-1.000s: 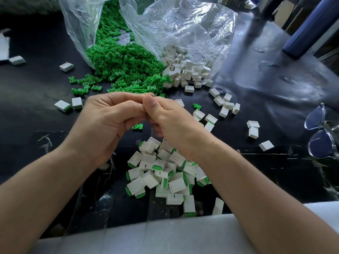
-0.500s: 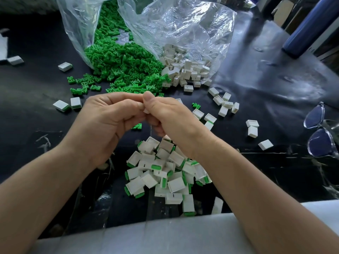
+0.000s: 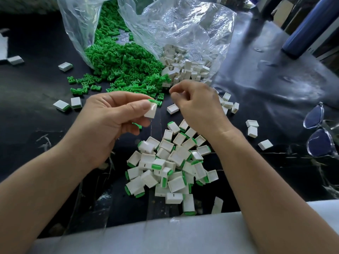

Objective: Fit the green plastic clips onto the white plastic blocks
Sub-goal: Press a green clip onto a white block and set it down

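Left hand (image 3: pixel 113 116) pinches small white rectangular plastic block (image 3: pixel 150 111), green plastic clip (image 3: pixel 151 101) at its top end; right hand (image 3: pixel 196 102), fingers curled, hovers apart near spilled loose white blocks (image 3: pixel 186 70).

Around your workspace
You have clear-framed glasses (image 3: pixel 319 136) lying at the right of the black tabletop (image 3: pixel 275 88), a blue cylinder (image 3: pixel 308 28) beyond them, and crumpled clear plastic bags (image 3: pixel 183 28) at the back.
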Tool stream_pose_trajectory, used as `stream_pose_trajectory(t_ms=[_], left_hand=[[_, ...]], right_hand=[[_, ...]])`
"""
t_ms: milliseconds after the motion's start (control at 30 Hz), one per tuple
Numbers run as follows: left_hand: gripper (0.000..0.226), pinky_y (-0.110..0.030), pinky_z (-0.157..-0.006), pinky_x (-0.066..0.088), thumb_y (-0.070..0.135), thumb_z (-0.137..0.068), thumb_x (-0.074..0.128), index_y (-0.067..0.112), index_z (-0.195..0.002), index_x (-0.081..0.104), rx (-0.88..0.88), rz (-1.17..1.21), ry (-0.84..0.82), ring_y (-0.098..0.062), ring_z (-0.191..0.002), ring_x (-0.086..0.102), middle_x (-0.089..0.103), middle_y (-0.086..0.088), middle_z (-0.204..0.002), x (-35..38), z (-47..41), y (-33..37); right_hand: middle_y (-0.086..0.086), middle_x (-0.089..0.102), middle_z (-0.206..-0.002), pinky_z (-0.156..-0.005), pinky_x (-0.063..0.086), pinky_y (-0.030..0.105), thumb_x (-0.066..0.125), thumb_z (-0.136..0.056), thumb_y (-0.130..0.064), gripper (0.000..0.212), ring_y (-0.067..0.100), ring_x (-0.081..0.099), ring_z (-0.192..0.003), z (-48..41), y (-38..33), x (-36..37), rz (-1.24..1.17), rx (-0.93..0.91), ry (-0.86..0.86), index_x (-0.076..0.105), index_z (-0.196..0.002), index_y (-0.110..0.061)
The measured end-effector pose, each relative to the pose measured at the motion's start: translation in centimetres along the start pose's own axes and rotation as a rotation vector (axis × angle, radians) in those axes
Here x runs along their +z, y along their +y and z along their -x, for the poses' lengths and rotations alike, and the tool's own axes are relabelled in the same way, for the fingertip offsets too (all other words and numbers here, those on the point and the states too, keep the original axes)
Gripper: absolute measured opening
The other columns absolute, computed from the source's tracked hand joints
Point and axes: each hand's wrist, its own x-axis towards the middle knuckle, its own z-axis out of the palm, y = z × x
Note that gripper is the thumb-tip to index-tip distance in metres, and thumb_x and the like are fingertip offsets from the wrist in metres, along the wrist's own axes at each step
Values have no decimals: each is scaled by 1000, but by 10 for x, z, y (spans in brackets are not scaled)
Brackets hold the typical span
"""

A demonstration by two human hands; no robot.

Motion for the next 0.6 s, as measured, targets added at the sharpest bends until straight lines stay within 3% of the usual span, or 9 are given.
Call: stream_pose_trajectory(t_ms=[167,233,333,400,533,600], left_hand=[[30,-16,-41,43,25,-41,83,20,-70,76,15,-129,-232,-9,-47,59,68,-4,-59,2,6,2],[25,-16,-39,40,30,-50,80,20,-72,76,12,-161,-272,-9,-45,57,69,-4,-61,2,8,2],[31,-15,-38,37,36,-50,80,15,-71,75,2,-144,-205,-9,-44,55,69,-5,-62,2,5,1],[30,-14,-37,36,41,-55,69,15,-68,75,-15,-113,-123,-9,-43,54,68,-5,-61,2,3,1],[21,-13,-39,37,32,-59,64,15,-68,73,-38,-99,15,-8,-45,56,69,-2,-62,1,-1,-2],[20,-12,-40,40,29,-61,64,18,-76,70,-45,-100,78,-6,-48,59,71,1,-66,0,-3,-3]], right_hand=[[2,52,-111,-92,35,25,54,-92,-20,27,17,51,-104,-5,7,3,180,-18,-62,63,-116,-27],[4,48,-118,-97,36,30,54,-92,-20,30,21,49,-111,-4,7,7,236,-15,-114,61,-120,-27],[6,46,-118,-96,35,32,54,-92,-23,28,23,46,-115,-5,9,10,301,-5,-160,60,-119,-23],[5,46,-115,-92,36,30,54,-92,-23,22,23,46,-112,-6,10,10,318,-13,-155,62,-112,-21],[0,44,-102,-81,33,25,58,-88,-17,7,19,47,-103,-4,9,8,284,-56,-132,58,-92,-22],[0,52,-97,-80,38,26,61,-85,-15,10,18,50,-94,-3,8,7,229,-94,-105,55,-85,-23]])
